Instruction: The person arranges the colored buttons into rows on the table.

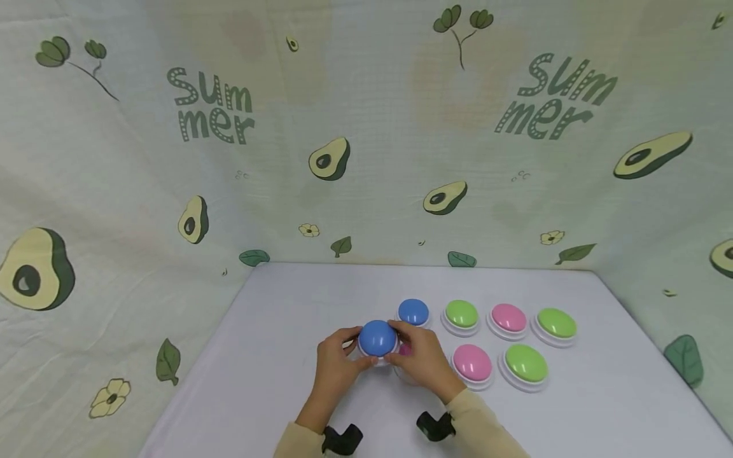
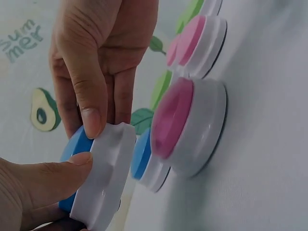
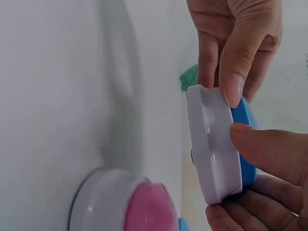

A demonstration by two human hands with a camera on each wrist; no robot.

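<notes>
A blue dome-topped push button [image 1: 378, 338] with a white base is held up off the table between both hands. My left hand [image 1: 336, 364] pinches its left side, the thumb low on the rim and the fingers behind. My right hand [image 1: 425, 361] grips the right side in the same way. In the left wrist view the two thumbs nearly meet at the seam between the white base [image 2: 103, 178] and the blue dome. The held button is tilted. Just beneath my right hand sits a pink push button [image 2: 173, 120], mostly hidden in the head view.
Another blue button [image 1: 413, 312] stands behind my hands. To the right, green [image 1: 461, 313] and pink [image 1: 508, 317] buttons stand in two rows on the white table [image 1: 275, 331]. A printed cloth [image 1: 378, 127] hangs behind the table and along its sides.
</notes>
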